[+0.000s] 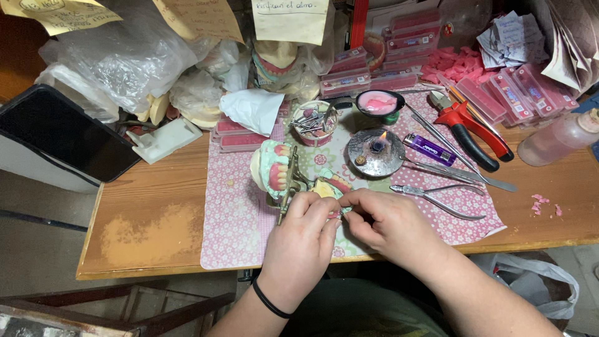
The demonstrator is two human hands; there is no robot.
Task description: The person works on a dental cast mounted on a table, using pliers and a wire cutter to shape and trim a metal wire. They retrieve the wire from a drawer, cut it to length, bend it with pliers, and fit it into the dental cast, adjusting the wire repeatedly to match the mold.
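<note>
Two hands meet at the near edge of the wooden counter (156, 206): left hand (304, 240) and right hand (387, 221), fingers pinched together on a small pink denture piece (335, 187). Just beyond, one hinged dental model (277, 171), one lit burner (377, 151), one purple lighter (430, 149) and one pair of red-handled pliers (471, 125). Farthest, stacked pink flat boxes (380, 62) and three paper notes: two yellow (68, 14), one white (290, 19).

- I am seeing the left hand (304, 234) wearing a thin black band around its wrist.
- I am seeing the right hand (388, 224) going bare, with no ring or band.
- Both forearms are showing no sleeves.
</note>
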